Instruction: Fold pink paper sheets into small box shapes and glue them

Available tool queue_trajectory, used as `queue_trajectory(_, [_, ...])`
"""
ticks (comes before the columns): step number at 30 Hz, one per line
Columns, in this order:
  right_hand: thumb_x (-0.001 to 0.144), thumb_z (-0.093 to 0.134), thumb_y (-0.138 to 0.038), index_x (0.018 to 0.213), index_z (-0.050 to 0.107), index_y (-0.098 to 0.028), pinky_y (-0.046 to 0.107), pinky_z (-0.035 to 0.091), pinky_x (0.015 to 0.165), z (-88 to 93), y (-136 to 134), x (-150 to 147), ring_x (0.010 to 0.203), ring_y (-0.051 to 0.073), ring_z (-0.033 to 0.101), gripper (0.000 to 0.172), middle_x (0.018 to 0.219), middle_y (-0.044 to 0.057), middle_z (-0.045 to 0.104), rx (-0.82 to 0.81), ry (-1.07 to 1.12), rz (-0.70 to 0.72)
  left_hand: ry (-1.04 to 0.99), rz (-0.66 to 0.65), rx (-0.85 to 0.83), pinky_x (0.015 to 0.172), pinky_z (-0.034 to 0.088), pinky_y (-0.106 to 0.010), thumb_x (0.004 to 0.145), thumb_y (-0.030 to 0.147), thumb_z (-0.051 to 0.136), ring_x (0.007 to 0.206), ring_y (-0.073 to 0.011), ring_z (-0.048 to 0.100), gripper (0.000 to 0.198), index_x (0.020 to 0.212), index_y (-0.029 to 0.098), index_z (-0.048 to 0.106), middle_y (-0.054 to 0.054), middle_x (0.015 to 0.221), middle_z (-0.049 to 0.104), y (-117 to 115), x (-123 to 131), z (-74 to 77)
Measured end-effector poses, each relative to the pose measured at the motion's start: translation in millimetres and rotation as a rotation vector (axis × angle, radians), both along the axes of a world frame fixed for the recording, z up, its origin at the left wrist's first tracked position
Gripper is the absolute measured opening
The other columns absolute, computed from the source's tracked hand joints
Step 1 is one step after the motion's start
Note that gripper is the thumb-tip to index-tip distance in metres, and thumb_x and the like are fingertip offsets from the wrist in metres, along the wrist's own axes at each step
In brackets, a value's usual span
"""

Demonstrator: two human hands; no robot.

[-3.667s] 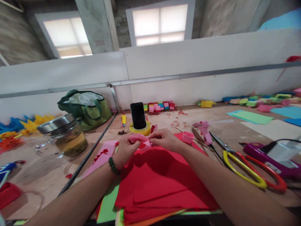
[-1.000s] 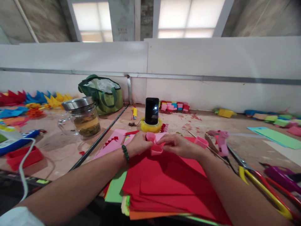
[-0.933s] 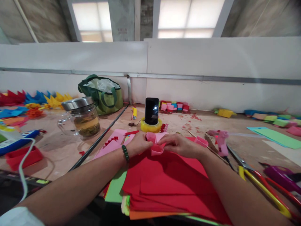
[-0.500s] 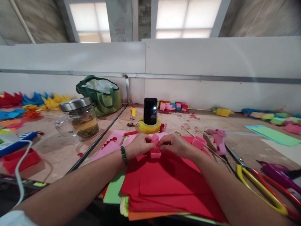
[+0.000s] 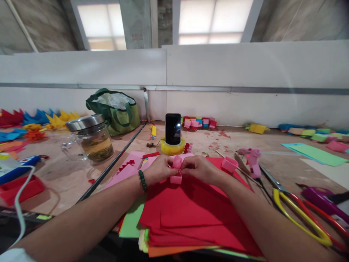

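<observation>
Between my two hands is a small pink folded-paper piece (image 5: 176, 178), with a box-like part at the bottom and a rounded part above. My left hand (image 5: 159, 169), below a green bead bracelet (image 5: 142, 180), pinches it from the left. From the right, my right hand (image 5: 200, 169) grips it with thumb and curled fingers; the exact contact is partly hidden. Beneath both hands lies a stack of red paper (image 5: 191, 214). A second pink paper box (image 5: 229, 164) sits just right of my right hand.
A pink glue gun (image 5: 253, 160), scissors (image 5: 294, 207) and a purple tool (image 5: 321, 198) lie at the right. Behind my hands, a phone (image 5: 173, 129) stands in a yellow tape roll (image 5: 172, 146). A glass tea mug (image 5: 95, 143) and a green bag (image 5: 120, 114) stand at the left.
The view has shifted slightly. Both hands stay on the pink paper piece, whose upper part now looks rounder and turned a little.
</observation>
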State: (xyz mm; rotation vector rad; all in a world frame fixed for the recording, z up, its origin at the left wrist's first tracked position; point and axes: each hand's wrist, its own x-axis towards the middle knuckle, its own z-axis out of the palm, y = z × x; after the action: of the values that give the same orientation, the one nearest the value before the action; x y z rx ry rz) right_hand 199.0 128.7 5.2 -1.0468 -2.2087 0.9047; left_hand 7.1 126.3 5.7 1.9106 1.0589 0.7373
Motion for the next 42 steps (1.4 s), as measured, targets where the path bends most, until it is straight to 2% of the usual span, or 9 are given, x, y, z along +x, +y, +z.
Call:
queue_trajectory(3, [0.071, 0.058, -0.012, 0.072, 0.064, -0.016, 0.022, 0.043, 0.056, 4.1, 1.3, 3.1, 0.060, 0.011, 0.056, 0.007, 0.066, -0.001, 0.063, 0.039, 0.051, -0.066, -0.084, 0.045, 0.044, 0.053, 0.036, -0.020, 0.065, 0.012, 0.057, 0.056, -0.0098, 0.049, 0.012, 0.065, 0.012, 0.068, 0.001, 0.060, 0.060, 2.3, -0.5, 0.3])
queue_trajectory(6, [0.069, 0.054, -0.009, 0.081, 0.065, -0.016, 0.024, 0.048, 0.061, 11.4, 1.7, 6.2, 0.064, 0.012, 0.062, 0.017, 0.074, 0.001, 0.066, -0.040, 0.165, -0.142, -0.253, 0.089, 0.117, 0.061, 0.044, -0.022, 0.066, 0.015, 0.060, 0.065, -0.0131, 0.056, 0.013, 0.071, 0.012, 0.071, -0.003, 0.069, 0.068, 4.7, -1.1, 1.8])
queue_trajectory(11, [0.077, 0.058, -0.022, 0.090, 0.072, -0.016, 0.026, 0.052, 0.067, 13.5, 1.1, 4.4, 0.067, 0.013, 0.065, 0.019, 0.076, 0.003, 0.070, -0.093, 0.270, -0.080, -0.369, 0.111, 0.145, 0.065, 0.047, -0.025, 0.069, 0.019, 0.062, 0.068, -0.0148, 0.059, 0.013, 0.076, 0.013, 0.072, -0.005, 0.074, 0.070, 6.1, -1.5, 3.9])
queue_trajectory(18, [0.082, 0.057, -0.023, 0.085, 0.072, -0.015, 0.024, 0.051, 0.064, 2.7, 2.6, 0.8, 0.066, 0.013, 0.064, 0.018, 0.073, 0.003, 0.069, 0.019, 0.223, -0.062, -0.295, 0.090, 0.192, 0.065, 0.046, -0.024, 0.069, 0.018, 0.062, 0.069, -0.0139, 0.059, 0.008, 0.072, 0.014, 0.068, -0.003, 0.073, 0.068, 2.1, -0.9, 6.0])
queue_trajectory(30, [0.082, 0.048, -0.014, 0.080, 0.073, -0.017, 0.023, 0.042, 0.062, 11.7, -4.7, 4.0, 0.067, 0.012, 0.058, 0.025, 0.071, 0.000, 0.068, 0.174, 0.033, -0.013, -0.106, 0.098, 0.254, 0.055, 0.039, -0.021, 0.070, 0.017, 0.057, 0.057, -0.0103, 0.049, 0.011, 0.060, 0.014, 0.057, 0.001, 0.059, 0.058, 1.6, -2.6, 6.4])
queue_trajectory(35, [0.089, 0.045, -0.030, 0.079, 0.069, -0.015, 0.025, 0.044, 0.064, 15.5, -7.9, 0.3, 0.070, 0.014, 0.060, 0.031, 0.073, 0.003, 0.067, 0.106, 0.092, -0.054, -0.040, 0.103, 0.290, 0.055, 0.037, -0.020, 0.070, 0.014, 0.055, 0.057, -0.0101, 0.049, 0.010, 0.060, 0.015, 0.056, 0.003, 0.058, 0.056, -1.6, -0.7, 6.9])
queue_trajectory(38, [0.083, 0.056, -0.033, 0.084, 0.068, -0.015, 0.023, 0.042, 0.058, 14.2, -11.7, -6.4, 0.066, 0.013, 0.058, 0.021, 0.075, 0.003, 0.067, 0.083, 0.109, -0.124, -0.049, 0.131, 0.308, 0.053, 0.034, -0.020, 0.068, 0.013, 0.057, 0.056, -0.0095, 0.047, 0.012, 0.058, 0.015, 0.052, 0.004, 0.056, 0.053, -4.7, 2.1, 8.3])
queue_trajectory(40, [0.076, 0.061, -0.022, 0.083, 0.067, -0.016, 0.022, 0.041, 0.056, 12.7, -15.4, -11.7, 0.065, 0.013, 0.057, 0.012, 0.076, 0.003, 0.067, 0.098, 0.088, -0.190, -0.046, 0.150, 0.325, 0.052, 0.033, -0.020, 0.066, 0.013, 0.059, 0.056, -0.0094, 0.045, 0.013, 0.058, 0.015, 0.049, 0.004, 0.056, 0.051, -5.9, 3.8, 8.8])
queue_trajectory(42, [0.070, 0.058, -0.012, 0.082, 0.068, -0.016, 0.022, 0.041, 0.056, 12.1, -19.5, -16.7, 0.064, 0.013, 0.057, 0.016, 0.077, 0.002, 0.069, 0.123, 0.053, -0.224, -0.041, 0.163, 0.343, 0.053, 0.032, -0.020, 0.065, 0.013, 0.060, 0.057, -0.0095, 0.044, 0.013, 0.059, 0.016, 0.049, 0.004, 0.058, 0.051, -5.9, 4.8, 8.1])
